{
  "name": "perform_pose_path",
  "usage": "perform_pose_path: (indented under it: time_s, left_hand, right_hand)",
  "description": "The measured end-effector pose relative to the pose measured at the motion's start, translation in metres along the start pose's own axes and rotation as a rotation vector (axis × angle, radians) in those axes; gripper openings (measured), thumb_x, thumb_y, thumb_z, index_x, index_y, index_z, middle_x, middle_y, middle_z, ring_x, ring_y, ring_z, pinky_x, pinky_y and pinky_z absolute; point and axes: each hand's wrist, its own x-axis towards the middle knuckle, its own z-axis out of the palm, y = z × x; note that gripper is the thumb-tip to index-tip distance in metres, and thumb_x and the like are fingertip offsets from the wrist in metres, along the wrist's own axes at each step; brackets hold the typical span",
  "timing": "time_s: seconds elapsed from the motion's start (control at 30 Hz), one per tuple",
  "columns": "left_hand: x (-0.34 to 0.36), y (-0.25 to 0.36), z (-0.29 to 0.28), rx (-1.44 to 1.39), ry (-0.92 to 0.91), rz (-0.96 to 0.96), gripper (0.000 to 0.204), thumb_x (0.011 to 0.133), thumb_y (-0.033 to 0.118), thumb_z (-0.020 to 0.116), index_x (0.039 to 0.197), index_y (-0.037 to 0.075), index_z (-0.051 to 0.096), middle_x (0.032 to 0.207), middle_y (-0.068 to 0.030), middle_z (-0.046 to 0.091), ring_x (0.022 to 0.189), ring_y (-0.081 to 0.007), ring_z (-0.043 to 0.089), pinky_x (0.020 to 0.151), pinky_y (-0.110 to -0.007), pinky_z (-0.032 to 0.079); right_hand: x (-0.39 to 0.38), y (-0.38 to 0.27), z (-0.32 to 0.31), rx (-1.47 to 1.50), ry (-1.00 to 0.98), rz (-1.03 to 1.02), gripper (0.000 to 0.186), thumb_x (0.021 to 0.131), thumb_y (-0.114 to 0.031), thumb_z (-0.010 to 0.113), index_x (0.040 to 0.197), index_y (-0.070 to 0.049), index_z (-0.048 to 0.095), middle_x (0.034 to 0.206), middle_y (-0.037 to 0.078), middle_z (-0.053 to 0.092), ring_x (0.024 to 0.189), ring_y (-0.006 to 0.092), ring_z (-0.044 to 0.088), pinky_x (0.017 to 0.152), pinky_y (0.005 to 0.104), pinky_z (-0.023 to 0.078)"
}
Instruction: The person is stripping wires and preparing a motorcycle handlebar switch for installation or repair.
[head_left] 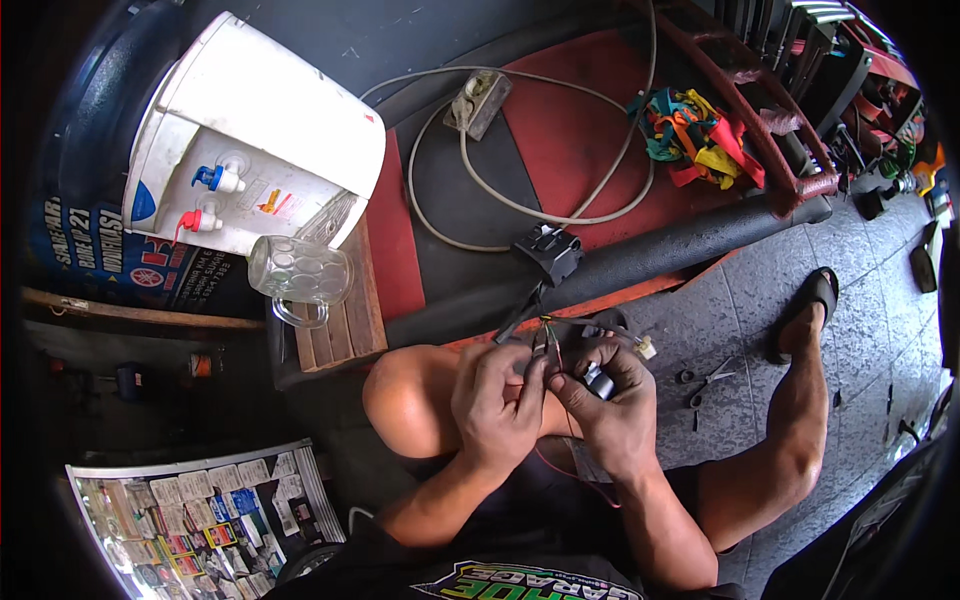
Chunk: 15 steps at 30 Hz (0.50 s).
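Note:
Above my bent knee, my left hand (498, 405) pinches thin coloured wires (553, 350) between thumb and fingers. Close against it, my right hand (612, 405) is closed on the same wires, with a small grey-white cylindrical part (599, 383) showing among its fingers. The wires lead up to a dark cable and a black plastic housing (549, 256) resting at the edge of the bench. A white connector plug (645, 348) hangs off to the right. One thin red wire (590, 487) droops below my hands. The exact pinch points are partly hidden by the fingers.
Left stands a white water dispenser (270, 110), with a glass mug (300, 272) on a wooden crate (340, 315). On the red-black bench (580, 110) lie a power strip (480, 103), its looped cable and colourful straps (700, 140). Scissors (708, 376) lie on the tiled floor.

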Motion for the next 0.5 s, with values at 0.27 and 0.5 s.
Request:
perform_pose_path:
  time_s: [0.27, 0.5]
  left_hand:
    - [0.012, -0.005, -0.016, -0.604, -0.408, -0.72, 0.022, 0.095, 0.011, 0.059, 0.104, -0.006, 0.071, 0.095, -0.0089, 0.072, 0.083, -0.0162, 0.066, 0.079, -0.025, 0.05]
    - [0.019, 0.003, -0.01, -1.118, -0.298, -1.078, 0.018, 0.097, 0.013, 0.06, 0.1, -0.001, 0.069, 0.098, -0.0062, 0.068, 0.094, -0.0134, 0.062, 0.085, -0.027, 0.048]
  right_hand:
    - [-0.012, 0.008, 0.004, -0.408, 0.012, -0.134, 0.016, 0.08, 0.004, 0.072, 0.087, -0.004, 0.061, 0.087, 0.01, 0.07, 0.077, 0.0196, 0.06, 0.074, 0.0312, 0.049]
    - [-0.012, 0.016, 0.004, -0.389, 0.006, -0.118, 0.017, 0.077, 0.002, 0.075, 0.086, -0.004, 0.062, 0.085, 0.009, 0.067, 0.08, 0.0233, 0.059, 0.076, 0.0338, 0.049]
